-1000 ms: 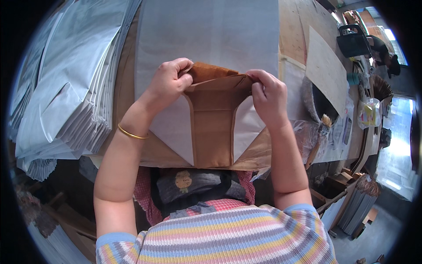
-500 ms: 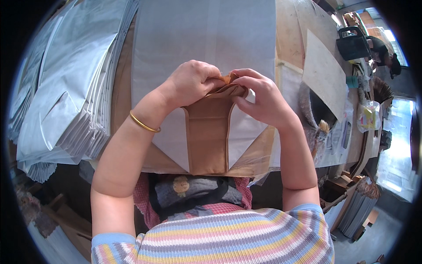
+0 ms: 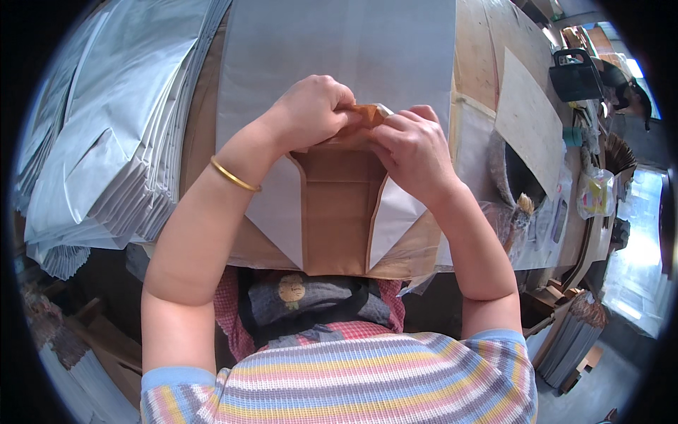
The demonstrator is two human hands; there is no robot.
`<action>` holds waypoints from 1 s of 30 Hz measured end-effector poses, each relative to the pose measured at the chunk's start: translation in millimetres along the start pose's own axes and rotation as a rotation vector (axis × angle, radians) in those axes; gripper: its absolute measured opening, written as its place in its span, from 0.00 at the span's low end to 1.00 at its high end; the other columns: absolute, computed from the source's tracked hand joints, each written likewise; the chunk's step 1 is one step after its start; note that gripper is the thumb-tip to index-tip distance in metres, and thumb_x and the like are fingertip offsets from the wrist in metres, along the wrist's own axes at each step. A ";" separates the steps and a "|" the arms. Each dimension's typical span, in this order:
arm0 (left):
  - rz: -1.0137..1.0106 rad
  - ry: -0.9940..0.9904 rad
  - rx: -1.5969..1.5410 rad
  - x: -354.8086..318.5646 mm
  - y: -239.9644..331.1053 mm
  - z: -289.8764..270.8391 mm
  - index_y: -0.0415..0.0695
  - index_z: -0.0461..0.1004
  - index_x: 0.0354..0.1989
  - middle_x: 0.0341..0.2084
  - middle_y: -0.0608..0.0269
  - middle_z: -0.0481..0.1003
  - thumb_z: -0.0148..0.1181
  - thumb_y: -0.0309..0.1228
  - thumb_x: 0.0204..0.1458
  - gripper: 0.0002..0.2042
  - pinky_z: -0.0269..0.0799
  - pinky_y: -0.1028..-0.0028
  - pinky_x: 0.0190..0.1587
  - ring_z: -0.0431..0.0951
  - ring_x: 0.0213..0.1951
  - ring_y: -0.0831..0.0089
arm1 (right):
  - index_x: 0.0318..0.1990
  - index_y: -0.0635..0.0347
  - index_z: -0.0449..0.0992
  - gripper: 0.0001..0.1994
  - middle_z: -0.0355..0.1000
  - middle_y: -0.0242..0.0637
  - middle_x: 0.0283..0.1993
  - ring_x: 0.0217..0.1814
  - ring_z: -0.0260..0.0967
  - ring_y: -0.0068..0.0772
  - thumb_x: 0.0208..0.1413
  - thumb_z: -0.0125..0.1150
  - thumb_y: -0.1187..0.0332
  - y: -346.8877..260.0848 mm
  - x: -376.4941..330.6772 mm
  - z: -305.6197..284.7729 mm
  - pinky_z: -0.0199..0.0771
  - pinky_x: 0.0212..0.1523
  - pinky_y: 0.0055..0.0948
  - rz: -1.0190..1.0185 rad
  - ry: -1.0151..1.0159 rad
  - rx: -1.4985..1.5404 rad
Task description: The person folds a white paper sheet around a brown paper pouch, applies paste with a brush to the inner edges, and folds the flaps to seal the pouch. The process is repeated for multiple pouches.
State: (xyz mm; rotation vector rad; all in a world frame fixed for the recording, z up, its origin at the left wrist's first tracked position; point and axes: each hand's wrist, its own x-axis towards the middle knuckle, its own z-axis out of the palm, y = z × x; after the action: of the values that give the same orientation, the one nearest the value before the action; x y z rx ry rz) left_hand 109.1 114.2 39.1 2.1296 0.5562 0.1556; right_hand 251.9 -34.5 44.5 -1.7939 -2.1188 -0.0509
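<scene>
Brown paper (image 3: 339,212) on white sheet (image 3: 339,49), at its near end. Left hand (image 3: 314,112) over sheet, knuckles up, pinching paper's far edge; right hand (image 3: 415,150) just beside, fingers curled, pinching same edge. Forearms (image 3: 201,219) converge over sheet from both sides.

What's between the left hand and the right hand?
The crumpled upper end of the brown sheet fills the narrow gap between the left hand and right hand, seen in the head view.

Stacked folded sheets (image 3: 131,92) and a brush (image 3: 525,204) suggest a workshop
</scene>
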 end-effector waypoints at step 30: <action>-0.217 -0.101 0.710 -111.8 -12.2 -3.2 0.43 0.70 0.56 0.53 0.52 0.72 0.58 0.24 0.50 0.22 0.67 0.67 0.59 0.71 0.57 0.58 | 0.61 0.56 0.64 0.29 0.69 0.43 0.59 0.59 0.71 0.39 0.49 0.64 0.70 -20.6 -25.3 -20.1 0.74 0.54 0.32 0.459 -0.873 -0.305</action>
State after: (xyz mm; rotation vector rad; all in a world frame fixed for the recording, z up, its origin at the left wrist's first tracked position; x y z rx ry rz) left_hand 4.5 72.9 41.7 2.7106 0.8681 -0.3167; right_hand 240.3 -67.6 60.0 -2.8148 -2.1979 0.6741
